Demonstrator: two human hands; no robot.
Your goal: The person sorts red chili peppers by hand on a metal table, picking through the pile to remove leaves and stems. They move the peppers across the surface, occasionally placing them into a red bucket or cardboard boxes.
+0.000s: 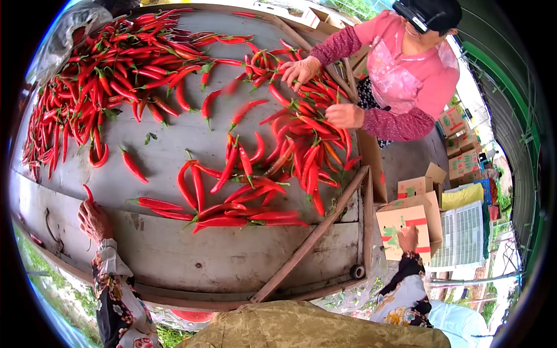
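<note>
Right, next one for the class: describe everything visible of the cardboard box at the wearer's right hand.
The cardboard box is tan, with red bands and green printing on the side facing the camera. At least one plain brown flap stands out. It looks tilted in this warped view, right of the table, beside a pale slotted crate. The right hand overlaps its printed side; contact is unclear.

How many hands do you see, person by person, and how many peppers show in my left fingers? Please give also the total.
Your left hand and right hand: 2
Co-worker's hands: 2
Pepper in your left fingers: 1
Total: 5
Other peppers are left out; too many overlap to count.
</note>
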